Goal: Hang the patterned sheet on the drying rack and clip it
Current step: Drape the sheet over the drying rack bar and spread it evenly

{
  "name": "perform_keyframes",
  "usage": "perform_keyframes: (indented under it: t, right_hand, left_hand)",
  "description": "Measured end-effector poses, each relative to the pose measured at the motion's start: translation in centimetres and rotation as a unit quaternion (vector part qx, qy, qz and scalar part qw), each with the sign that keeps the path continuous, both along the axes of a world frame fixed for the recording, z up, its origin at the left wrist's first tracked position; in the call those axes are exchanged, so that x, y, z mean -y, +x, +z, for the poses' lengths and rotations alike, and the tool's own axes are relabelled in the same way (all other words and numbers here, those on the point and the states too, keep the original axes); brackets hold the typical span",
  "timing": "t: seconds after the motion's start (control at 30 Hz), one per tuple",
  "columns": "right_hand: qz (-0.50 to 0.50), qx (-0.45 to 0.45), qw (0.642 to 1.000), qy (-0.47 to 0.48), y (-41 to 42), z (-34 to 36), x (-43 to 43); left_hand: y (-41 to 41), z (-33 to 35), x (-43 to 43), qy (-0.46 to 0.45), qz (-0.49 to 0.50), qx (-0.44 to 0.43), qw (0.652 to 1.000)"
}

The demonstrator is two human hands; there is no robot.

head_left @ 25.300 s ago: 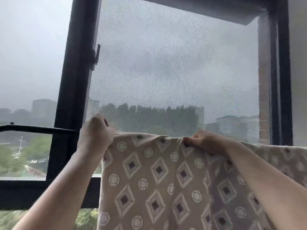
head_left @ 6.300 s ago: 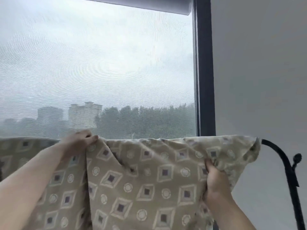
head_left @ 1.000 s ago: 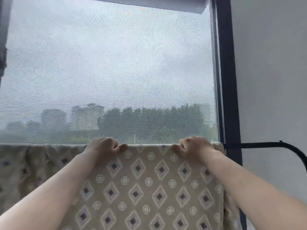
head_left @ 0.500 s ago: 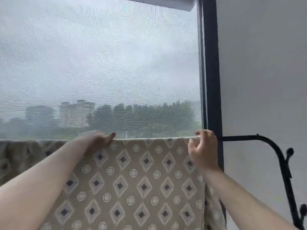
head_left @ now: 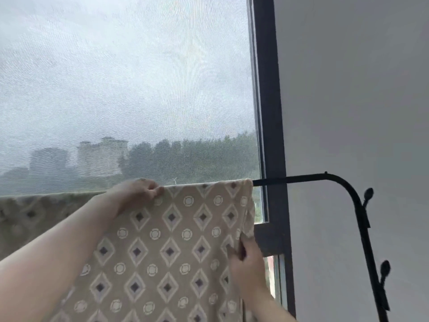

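The beige patterned sheet (head_left: 171, 247), printed with diamonds and circles, hangs over the black bar of the drying rack (head_left: 301, 178). Its right edge ends just short of the window frame. My left hand (head_left: 137, 194) grips the sheet's top fold on the bar, fingers curled over it. My right hand (head_left: 246, 266) is lower down and pinches the sheet's right side edge. The bar under the cloth is hidden. No clip is in view.
The rack's bar curves down at the right into an upright post (head_left: 369, 252) with knobbed hooks (head_left: 368, 194). Behind the sheet is a meshed window with a dark frame (head_left: 267, 112). A plain grey wall (head_left: 348, 89) fills the right.
My right hand has dropped from the top fold at the bar to the sheet's right side edge. The left hand stays on the top fold. The view has shifted slightly left.
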State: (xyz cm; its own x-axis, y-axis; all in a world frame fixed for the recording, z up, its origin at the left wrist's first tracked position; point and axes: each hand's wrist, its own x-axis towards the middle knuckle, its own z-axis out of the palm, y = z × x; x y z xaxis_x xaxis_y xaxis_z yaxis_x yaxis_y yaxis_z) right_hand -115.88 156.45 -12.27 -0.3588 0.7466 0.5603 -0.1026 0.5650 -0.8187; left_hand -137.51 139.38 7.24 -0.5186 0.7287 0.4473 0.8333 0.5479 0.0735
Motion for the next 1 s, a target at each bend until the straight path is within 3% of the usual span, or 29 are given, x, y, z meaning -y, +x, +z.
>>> perform_keyframes:
  t: [0.1,0.2,0.27,0.37,0.43,0.57,0.7,0.83,1.0]
  right_hand:
    - [0.112,-0.052,0.99,-0.067,0.4,2.1,0.8]
    - [0.234,-0.121,0.943,-0.203,0.5,2.3,0.2]
    - [0.239,-0.116,0.935,-0.235,0.5,1.2,-0.4]
    - [0.15,-0.029,0.981,-0.116,1.1,-1.0,-0.5]
    - [0.124,-0.003,0.99,-0.063,1.2,-2.4,-0.4]
    - [0.087,-0.004,0.991,-0.101,0.4,-2.6,-1.7]
    - [0.112,-0.052,0.987,-0.101,1.5,2.9,-3.3]
    - [0.031,-0.055,0.997,-0.049,2.7,10.9,-5.2]
    - [0.053,-0.025,0.998,-0.032,3.3,19.6,-6.2]
  left_hand:
    - [1.0,-0.3,-0.6,0.002,0.01,-0.007,1.0]
    - [1.6,-0.7,-0.6,0.018,0.033,-0.011,0.999]
    - [1.7,-0.8,-0.4,0.015,0.054,-0.024,0.998]
    - [1.4,-1.1,-0.3,0.017,0.065,-0.028,0.997]
    - [1.0,-1.3,-0.2,0.033,0.06,-0.027,0.997]
    - [1.3,-1.3,0.0,0.128,-0.005,-0.012,0.992]
    - [2.0,-1.0,-0.6,0.182,-0.027,0.017,0.983]
    - [0.3,0.8,-1.5,0.146,0.037,0.005,0.989]
    - [-0.3,3.6,-2.8,-0.005,0.103,-0.001,0.995]
